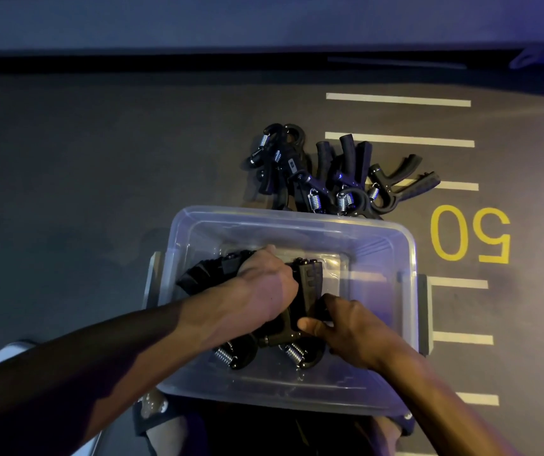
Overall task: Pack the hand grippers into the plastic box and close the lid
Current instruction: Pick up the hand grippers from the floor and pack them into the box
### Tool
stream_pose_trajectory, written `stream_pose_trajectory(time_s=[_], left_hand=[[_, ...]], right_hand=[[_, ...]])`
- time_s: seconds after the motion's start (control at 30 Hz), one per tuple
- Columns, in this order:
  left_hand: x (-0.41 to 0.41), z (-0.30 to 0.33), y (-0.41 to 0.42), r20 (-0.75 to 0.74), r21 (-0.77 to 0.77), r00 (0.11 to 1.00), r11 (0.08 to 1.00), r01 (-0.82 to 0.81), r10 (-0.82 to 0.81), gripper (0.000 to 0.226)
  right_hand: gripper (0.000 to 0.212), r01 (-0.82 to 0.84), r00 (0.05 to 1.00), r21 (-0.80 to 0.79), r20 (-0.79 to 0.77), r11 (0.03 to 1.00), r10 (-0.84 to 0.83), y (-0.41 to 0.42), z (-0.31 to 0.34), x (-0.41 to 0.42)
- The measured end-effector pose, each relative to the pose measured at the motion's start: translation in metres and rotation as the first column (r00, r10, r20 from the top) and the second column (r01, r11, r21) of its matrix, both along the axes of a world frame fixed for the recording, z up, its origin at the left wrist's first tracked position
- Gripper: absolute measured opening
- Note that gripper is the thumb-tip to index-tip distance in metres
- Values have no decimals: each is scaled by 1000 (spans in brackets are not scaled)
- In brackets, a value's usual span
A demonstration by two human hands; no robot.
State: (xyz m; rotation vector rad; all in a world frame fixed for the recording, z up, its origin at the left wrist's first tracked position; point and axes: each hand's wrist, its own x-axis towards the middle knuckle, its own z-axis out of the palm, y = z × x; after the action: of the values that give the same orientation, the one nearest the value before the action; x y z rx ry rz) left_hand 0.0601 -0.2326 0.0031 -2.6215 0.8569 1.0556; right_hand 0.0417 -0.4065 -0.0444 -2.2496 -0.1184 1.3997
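Note:
A clear plastic box (407, 258) stands open on the dark floor in front of me. Inside it lie black hand grippers with steel springs (310, 284), side by side. My left hand (267, 284) reaches into the box and is closed around the handles of the grippers there. My right hand (339, 327) pinches the lower end of one gripper near its spring. A pile of several more black hand grippers (329, 172) lies on the floor just beyond the box's far rim. No lid is clearly visible.
The floor is dark grey with white ruler-like lines (398, 99) and a yellow "50" marking (471, 233) to the right of the box. My feet in sandals (162, 422) show below the box's near edge. A dark wall base runs across the back.

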Motion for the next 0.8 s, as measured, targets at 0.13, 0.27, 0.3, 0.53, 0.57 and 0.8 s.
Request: stream_pose_trajectory(time_s=[0.13,0.27,0.3,0.53,0.57,0.8], left_hand=[[2,12,4,-72,-14,997,999,-34,33,8],[45,38,31,-69,-275,985,946,-173,160,16],[59,45,39,-73,-359,976,907,-220,207,18],[129,8,54,95,-440,878,811,-385,469,29],[134,-2,51,79,-374,886,837,-399,457,40],[143,-38,49,-10,-309,879,834,-456,477,62]], right_hand=[[37,-27,998,-8,61,1000,27,-1,-2,-3],[44,-51,978,-2,203,999,50,-2,1,4],[46,-60,965,-3,257,998,59,-2,4,8],[40,-98,900,10,428,995,85,-1,18,29],[38,-90,905,18,419,996,74,0,19,29],[33,-65,921,36,388,997,46,0,19,31]])
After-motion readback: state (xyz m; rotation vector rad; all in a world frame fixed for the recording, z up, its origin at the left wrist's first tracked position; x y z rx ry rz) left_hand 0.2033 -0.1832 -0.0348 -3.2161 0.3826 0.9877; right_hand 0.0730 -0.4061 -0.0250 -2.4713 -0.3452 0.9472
